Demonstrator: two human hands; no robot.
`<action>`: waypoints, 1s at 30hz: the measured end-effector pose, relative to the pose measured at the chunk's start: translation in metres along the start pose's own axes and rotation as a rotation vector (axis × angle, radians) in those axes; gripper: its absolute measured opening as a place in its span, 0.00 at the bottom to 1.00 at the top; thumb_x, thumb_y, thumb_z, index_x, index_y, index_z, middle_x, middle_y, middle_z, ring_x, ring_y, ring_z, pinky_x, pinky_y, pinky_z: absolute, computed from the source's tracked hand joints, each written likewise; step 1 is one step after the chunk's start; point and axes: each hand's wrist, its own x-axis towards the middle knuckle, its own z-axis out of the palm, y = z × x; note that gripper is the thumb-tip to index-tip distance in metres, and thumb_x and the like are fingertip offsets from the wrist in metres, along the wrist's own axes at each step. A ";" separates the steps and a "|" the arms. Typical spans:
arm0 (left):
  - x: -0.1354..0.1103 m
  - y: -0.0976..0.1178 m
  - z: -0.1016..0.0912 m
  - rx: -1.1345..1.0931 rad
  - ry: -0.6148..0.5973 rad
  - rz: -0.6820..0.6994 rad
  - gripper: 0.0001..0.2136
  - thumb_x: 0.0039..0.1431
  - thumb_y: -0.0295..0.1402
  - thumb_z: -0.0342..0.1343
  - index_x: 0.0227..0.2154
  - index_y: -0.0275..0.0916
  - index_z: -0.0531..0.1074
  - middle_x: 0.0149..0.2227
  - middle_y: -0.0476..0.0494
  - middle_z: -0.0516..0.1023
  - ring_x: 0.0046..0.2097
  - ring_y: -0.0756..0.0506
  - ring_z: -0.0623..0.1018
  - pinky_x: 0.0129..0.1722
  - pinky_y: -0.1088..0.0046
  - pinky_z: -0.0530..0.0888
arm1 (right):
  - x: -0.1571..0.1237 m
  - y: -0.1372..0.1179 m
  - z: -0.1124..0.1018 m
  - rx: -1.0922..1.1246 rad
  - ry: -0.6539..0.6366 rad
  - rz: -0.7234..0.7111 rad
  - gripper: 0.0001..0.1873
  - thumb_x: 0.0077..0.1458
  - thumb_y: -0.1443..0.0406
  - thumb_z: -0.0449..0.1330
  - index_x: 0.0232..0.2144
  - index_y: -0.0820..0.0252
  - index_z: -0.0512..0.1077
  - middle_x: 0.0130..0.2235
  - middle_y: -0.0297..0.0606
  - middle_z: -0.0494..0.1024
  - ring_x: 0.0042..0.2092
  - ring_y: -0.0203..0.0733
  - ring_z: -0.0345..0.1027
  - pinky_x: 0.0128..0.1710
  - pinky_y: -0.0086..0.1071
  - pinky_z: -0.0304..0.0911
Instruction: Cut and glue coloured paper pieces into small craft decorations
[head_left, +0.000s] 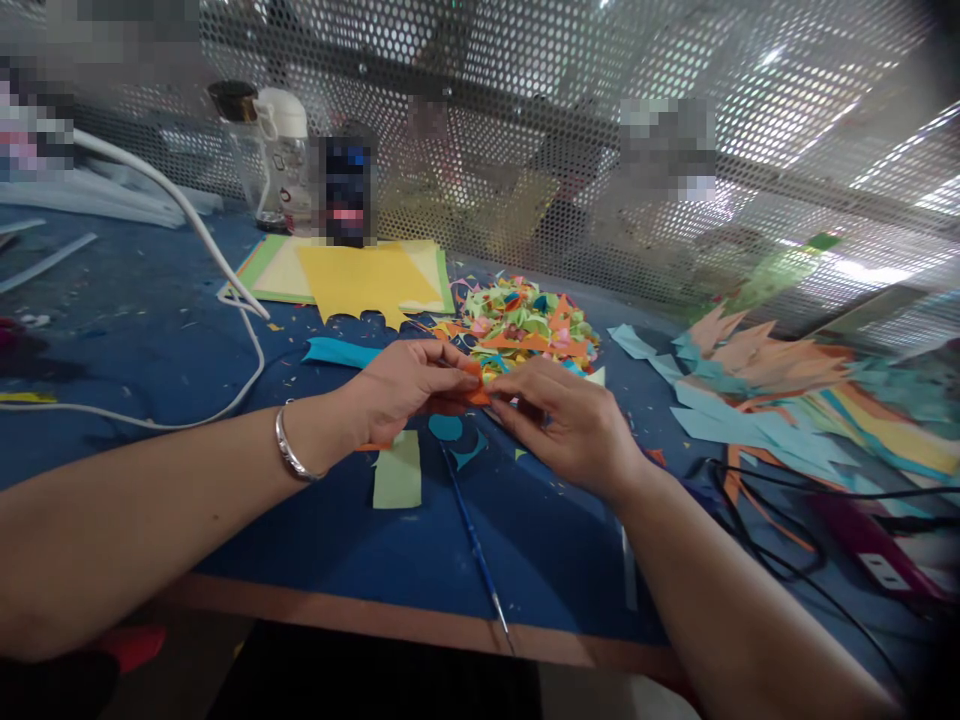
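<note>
Left hand (411, 382): pinching the orange paper (478, 397), neatly!
Right hand (574, 415): pinching its right edge, just as near!
Paper's lie: squarely between the fingertips, long axis hidden.

A clear bottle with a white cap (294, 165) stands at the far side of the blue tabletop (322, 560). Close on its left there's a dark-lidded clear bottle (247, 150), and just to its right a dark upright object (347, 190), too blurred for me to make out. Behind the white-capped bottle runs a perforated metal screen (510, 60), light showing through the holes. Left of that bottle lie whitish sheets (97, 205), with a thick white cable (191, 215) arcing past. Well to its right, much nearer, sit a purple power strip (847, 540) and looping black cables (862, 491).
</note>
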 end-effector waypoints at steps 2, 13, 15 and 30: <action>-0.003 0.000 0.002 0.011 -0.007 0.005 0.05 0.53 0.25 0.63 0.27 0.35 0.72 0.25 0.47 0.80 0.28 0.52 0.79 0.32 0.75 0.75 | 0.001 0.000 0.001 0.035 0.004 0.030 0.06 0.62 0.67 0.57 0.38 0.58 0.74 0.34 0.39 0.77 0.32 0.37 0.69 0.31 0.32 0.65; -0.006 -0.010 0.002 0.118 -0.089 0.178 0.09 0.46 0.25 0.68 0.31 0.33 0.76 0.27 0.49 0.79 0.30 0.54 0.78 0.35 0.77 0.74 | 0.003 -0.003 0.003 0.193 0.030 0.305 0.04 0.57 0.65 0.59 0.32 0.60 0.72 0.28 0.33 0.72 0.27 0.33 0.64 0.25 0.28 0.60; -0.003 -0.013 0.002 0.174 -0.067 0.216 0.09 0.46 0.25 0.68 0.32 0.33 0.76 0.28 0.49 0.80 0.30 0.54 0.77 0.35 0.77 0.74 | 0.003 -0.003 0.004 0.208 0.024 0.314 0.04 0.57 0.65 0.59 0.32 0.60 0.72 0.28 0.33 0.72 0.27 0.33 0.64 0.25 0.27 0.60; -0.001 -0.015 -0.001 0.363 -0.049 0.280 0.06 0.52 0.31 0.62 0.30 0.33 0.75 0.28 0.44 0.81 0.31 0.49 0.81 0.35 0.73 0.77 | 0.001 0.002 0.007 0.169 0.021 0.277 0.05 0.58 0.64 0.60 0.32 0.60 0.72 0.29 0.35 0.73 0.27 0.33 0.65 0.25 0.28 0.62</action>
